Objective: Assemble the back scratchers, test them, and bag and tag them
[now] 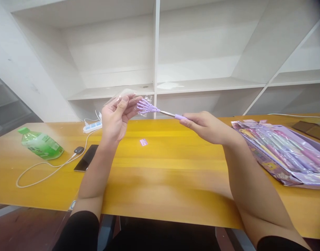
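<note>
A purple back scratcher (149, 107) with a skeleton-hand head and a metal rod is held up above the table. My right hand (202, 126) is closed around its purple handle, thumb along the top. Clear plastic wrapper (127, 92) is pinched in my left hand (117, 116), between thumb and fingers. Part of that wrapper lies around or behind the scratcher's fingers; how far it covers them I cannot tell. On the table below lies a small pink-and-white card (143, 142).
A printed box (273, 166) of wrapped, colourful sticks stands at right. On the left are a green bottle (42, 143) lying tilted, a phone (87, 158), a white cable (48, 164) and a power strip (92, 127). White shelving (207, 83) rises behind the table (162, 195).
</note>
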`<action>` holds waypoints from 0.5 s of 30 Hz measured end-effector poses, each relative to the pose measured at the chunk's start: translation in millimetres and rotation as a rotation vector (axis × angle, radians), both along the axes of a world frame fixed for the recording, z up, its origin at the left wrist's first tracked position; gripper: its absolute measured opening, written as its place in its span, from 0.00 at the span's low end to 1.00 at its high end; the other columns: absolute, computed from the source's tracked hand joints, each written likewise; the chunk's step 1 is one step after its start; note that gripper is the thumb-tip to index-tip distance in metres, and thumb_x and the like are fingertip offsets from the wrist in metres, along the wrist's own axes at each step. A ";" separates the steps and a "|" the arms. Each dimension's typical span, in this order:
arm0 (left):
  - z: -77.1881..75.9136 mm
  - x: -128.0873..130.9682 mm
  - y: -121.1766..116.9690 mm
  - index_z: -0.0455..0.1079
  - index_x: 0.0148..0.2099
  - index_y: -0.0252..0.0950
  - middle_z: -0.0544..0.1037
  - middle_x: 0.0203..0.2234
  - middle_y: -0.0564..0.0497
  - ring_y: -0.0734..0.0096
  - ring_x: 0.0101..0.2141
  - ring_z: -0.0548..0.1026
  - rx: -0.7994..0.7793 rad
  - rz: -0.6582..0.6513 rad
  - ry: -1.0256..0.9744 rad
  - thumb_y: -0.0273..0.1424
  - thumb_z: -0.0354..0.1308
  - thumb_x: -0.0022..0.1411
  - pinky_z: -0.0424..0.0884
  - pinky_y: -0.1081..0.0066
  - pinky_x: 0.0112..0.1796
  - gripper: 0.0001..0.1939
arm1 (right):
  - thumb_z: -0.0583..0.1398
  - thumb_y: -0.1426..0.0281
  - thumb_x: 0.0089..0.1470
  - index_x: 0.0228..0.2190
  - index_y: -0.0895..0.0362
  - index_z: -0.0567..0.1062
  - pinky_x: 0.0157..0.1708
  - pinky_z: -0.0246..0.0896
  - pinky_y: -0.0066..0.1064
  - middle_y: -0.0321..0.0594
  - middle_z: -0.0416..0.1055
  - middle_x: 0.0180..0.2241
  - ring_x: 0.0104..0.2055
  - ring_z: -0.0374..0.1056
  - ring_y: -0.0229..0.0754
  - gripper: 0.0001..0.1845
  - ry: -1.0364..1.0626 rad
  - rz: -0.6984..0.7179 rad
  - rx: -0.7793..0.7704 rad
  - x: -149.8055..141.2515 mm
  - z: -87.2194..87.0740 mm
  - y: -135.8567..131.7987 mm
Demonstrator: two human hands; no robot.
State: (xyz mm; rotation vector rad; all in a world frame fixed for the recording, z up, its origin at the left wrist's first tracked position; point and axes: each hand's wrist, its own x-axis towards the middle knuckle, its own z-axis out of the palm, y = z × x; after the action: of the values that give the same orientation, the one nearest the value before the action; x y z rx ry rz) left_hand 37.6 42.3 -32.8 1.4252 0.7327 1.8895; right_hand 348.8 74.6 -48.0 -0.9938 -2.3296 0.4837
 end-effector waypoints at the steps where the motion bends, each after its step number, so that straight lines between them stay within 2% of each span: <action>1: 0.0 -0.6 0.1 0.85 0.49 0.35 0.90 0.45 0.41 0.53 0.48 0.90 -0.006 -0.015 -0.003 0.48 0.75 0.66 0.89 0.62 0.47 0.21 | 0.50 0.38 0.73 0.29 0.53 0.60 0.31 0.47 0.35 0.34 0.55 0.26 0.29 0.50 0.39 0.34 -0.001 0.001 0.000 0.7 -0.3 1.2; 6: -0.1 0.8 -2.9 0.85 0.49 0.35 0.90 0.45 0.42 0.55 0.47 0.90 -0.026 -0.084 0.009 0.47 0.77 0.65 0.89 0.64 0.48 0.21 | 0.50 0.39 0.74 0.30 0.53 0.60 0.31 0.47 0.35 0.33 0.55 0.26 0.29 0.50 0.39 0.33 -0.006 0.018 0.000 2.0 -0.2 1.7; 15: -2.8 14.7 -11.5 0.84 0.48 0.32 0.89 0.46 0.40 0.50 0.52 0.88 -0.102 -0.193 0.003 0.45 0.77 0.66 0.87 0.55 0.56 0.20 | 0.50 0.39 0.74 0.30 0.53 0.60 0.31 0.48 0.35 0.33 0.55 0.27 0.29 0.50 0.39 0.33 0.001 0.034 -0.008 1.6 0.2 1.4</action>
State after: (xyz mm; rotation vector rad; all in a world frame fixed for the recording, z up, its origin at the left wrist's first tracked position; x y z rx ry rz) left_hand 52.3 30.8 -35.6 1.3834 0.6582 1.6793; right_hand 350.4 76.1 -47.8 -0.9592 -2.3482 0.5077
